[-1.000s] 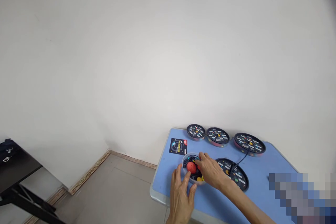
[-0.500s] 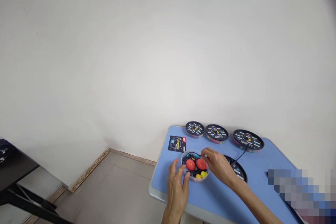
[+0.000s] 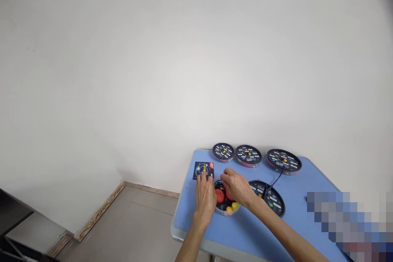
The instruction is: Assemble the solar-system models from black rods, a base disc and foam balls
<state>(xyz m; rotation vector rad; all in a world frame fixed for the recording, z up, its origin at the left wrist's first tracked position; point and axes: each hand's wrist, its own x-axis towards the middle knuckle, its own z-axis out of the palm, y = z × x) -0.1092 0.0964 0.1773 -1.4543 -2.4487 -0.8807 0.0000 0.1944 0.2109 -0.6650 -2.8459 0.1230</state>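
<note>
A clear round tub holding red, yellow and dark pieces sits near the left end of the blue table. My left hand lies beside the tub's left side, fingers stretched toward a small dark booklet and touching its near edge. My right hand reaches over the tub from the right, fingers curled down among the red pieces; what they grip, if anything, is hidden.
Three round dark discs stand along the table's far edge by the white wall. A larger dark disc with a black cord lies right of the tub. The tiled floor lies left of the table.
My left hand slid forward from the tub's near-left side to the booklet. My right hand moved left, back over the tub, covering one of the red pieces. The camera shifted slightly.
</note>
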